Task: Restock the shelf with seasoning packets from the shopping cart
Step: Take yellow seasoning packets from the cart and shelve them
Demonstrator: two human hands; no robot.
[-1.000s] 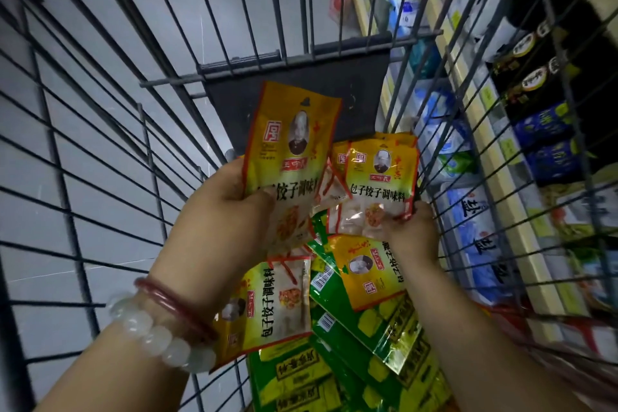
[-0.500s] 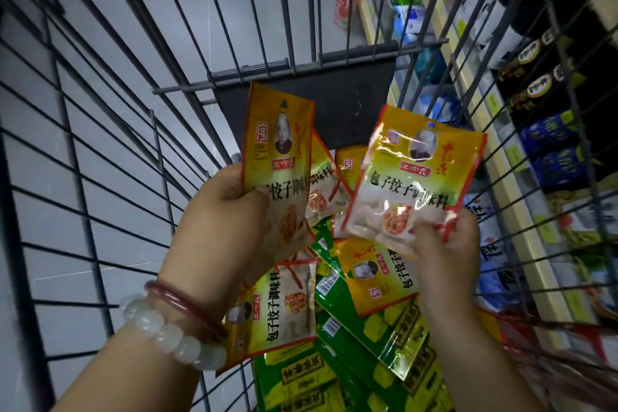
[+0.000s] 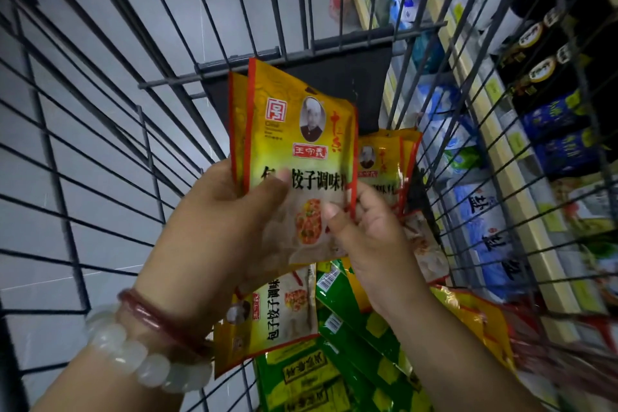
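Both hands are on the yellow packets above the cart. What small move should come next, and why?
Probably the right hand should let go and reach for another yellow packet lying in the cart. The left hand already pinches the held stack with the thumb across its front, so the stack seems secure, and more yellow packets lie loose in the cart.

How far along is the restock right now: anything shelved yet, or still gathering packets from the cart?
Still gathering. The left hand holds a stack of yellow seasoning packets upright, and the right hand pinches its lower edge. More yellow packets and green packets lie in the cart. Nothing is at the shelf yet.
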